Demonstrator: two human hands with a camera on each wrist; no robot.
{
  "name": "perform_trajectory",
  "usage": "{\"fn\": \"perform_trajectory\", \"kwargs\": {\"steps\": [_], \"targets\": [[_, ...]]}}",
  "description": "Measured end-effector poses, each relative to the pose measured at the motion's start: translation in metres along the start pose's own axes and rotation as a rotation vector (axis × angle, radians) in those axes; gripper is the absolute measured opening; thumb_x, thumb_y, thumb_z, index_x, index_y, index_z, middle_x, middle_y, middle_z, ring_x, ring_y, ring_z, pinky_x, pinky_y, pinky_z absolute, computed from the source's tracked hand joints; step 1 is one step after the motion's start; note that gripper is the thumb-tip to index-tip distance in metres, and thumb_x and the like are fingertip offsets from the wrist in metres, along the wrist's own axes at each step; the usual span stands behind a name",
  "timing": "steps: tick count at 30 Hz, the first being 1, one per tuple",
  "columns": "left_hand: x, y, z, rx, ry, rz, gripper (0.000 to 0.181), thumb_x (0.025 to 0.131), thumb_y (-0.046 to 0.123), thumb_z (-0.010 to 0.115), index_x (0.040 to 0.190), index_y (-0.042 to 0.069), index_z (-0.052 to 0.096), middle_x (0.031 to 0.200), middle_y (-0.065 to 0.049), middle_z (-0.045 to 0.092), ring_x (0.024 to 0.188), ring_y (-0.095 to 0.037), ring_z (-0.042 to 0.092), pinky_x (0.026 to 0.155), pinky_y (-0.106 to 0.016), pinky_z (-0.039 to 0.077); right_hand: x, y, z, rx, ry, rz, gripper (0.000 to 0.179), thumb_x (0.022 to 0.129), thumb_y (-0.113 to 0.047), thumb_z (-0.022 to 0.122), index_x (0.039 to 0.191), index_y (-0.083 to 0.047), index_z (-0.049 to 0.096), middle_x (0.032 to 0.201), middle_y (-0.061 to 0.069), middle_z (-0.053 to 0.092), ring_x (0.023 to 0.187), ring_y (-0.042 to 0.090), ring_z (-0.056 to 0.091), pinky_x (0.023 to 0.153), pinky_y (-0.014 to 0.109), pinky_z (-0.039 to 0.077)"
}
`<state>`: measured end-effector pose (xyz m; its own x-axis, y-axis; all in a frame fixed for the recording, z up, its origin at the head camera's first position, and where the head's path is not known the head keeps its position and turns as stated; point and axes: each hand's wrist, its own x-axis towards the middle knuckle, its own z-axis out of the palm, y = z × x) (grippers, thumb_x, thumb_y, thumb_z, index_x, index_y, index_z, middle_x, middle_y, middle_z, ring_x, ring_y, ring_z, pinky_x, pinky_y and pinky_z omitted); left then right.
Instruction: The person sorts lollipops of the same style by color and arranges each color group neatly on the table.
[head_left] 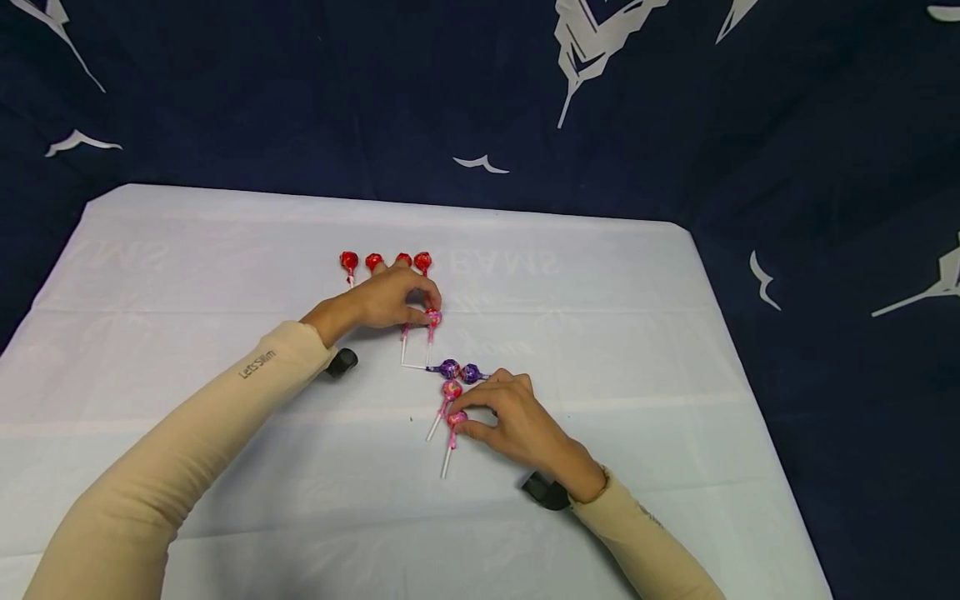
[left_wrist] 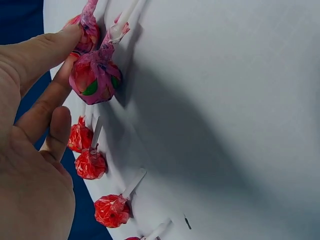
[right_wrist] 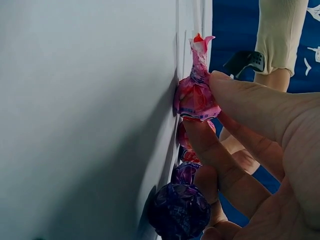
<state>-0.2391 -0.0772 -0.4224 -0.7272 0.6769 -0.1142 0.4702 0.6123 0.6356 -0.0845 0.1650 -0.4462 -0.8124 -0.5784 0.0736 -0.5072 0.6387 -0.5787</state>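
With thumb and index finger my left hand pinches the head of a pink-wrapped lollipop. Another pink lollipop lies right beside it, nearer the camera in the left wrist view. Beyond that hand is a row of several red lollipops, partly covered by the fingers. My right hand pinches a pink lollipop by its head, the stick pointing toward me in the head view. Just above it lies a further pink lollipop. Two purple lollipops lie between the hands, sticks pointing opposite ways.
A white cloth covers the table, its far edge against a dark blue curtain with white patterns. Black wrist devices sit under both wrists. A tiny dark speck lies on the cloth near the red lollipops.
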Motion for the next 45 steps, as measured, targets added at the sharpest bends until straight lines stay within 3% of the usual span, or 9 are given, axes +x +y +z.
{"fn": "perform_trajectory", "kwargs": {"steps": [10, 23, 38, 45], "targets": [[-0.0036, 0.0017, 0.0033, -0.033, 0.018, -0.007, 0.013, 0.087, 0.017, 0.079, 0.099, 0.015, 0.072, 0.103, -0.001, 0.072, 0.108, -0.028, 0.049, 0.093, -0.045, 0.026, -0.0011, -0.0008, 0.0008, 0.002, -0.002, 0.002, 0.018, 0.084, -0.028, 0.082, 0.101, -0.027, 0.078, 0.102, -0.016, 0.075, 0.093, 0.008, 0.055, 0.08, 0.035, 0.029], [-0.0056, -0.0019, 0.0028, -0.025, 0.028, -0.028, 0.025, 0.088, 0.022, 0.078, 0.112, 0.015, 0.072, 0.115, -0.002, 0.072, 0.111, -0.025, 0.049, 0.095, -0.045, 0.027, -0.0013, -0.0009, -0.0002, 0.002, -0.008, 0.005, 0.018, 0.084, -0.027, 0.082, 0.102, -0.027, 0.078, 0.103, -0.017, 0.075, 0.092, 0.007, 0.054, 0.081, 0.035, 0.029], [-0.0075, -0.0015, 0.0087, -0.046, 0.025, -0.011, 0.015, 0.091, 0.019, 0.074, 0.106, 0.017, 0.074, 0.113, -0.001, 0.073, 0.115, -0.026, 0.049, 0.101, -0.051, 0.025, -0.0009, -0.0027, -0.0012, -0.007, -0.018, -0.004, 0.017, 0.085, -0.026, 0.082, 0.101, -0.027, 0.078, 0.102, -0.016, 0.075, 0.091, 0.008, 0.055, 0.078, 0.034, 0.028], [-0.0084, 0.0008, 0.0069, -0.036, 0.038, 0.002, 0.021, 0.091, 0.018, 0.074, 0.111, 0.015, 0.074, 0.119, -0.004, 0.071, 0.118, -0.028, 0.049, 0.1, -0.051, 0.027, -0.0011, -0.0038, -0.0021, -0.014, -0.023, 0.0, 0.019, 0.085, -0.026, 0.081, 0.104, -0.026, 0.078, 0.104, -0.015, 0.076, 0.093, 0.009, 0.055, 0.08, 0.035, 0.029]]}}
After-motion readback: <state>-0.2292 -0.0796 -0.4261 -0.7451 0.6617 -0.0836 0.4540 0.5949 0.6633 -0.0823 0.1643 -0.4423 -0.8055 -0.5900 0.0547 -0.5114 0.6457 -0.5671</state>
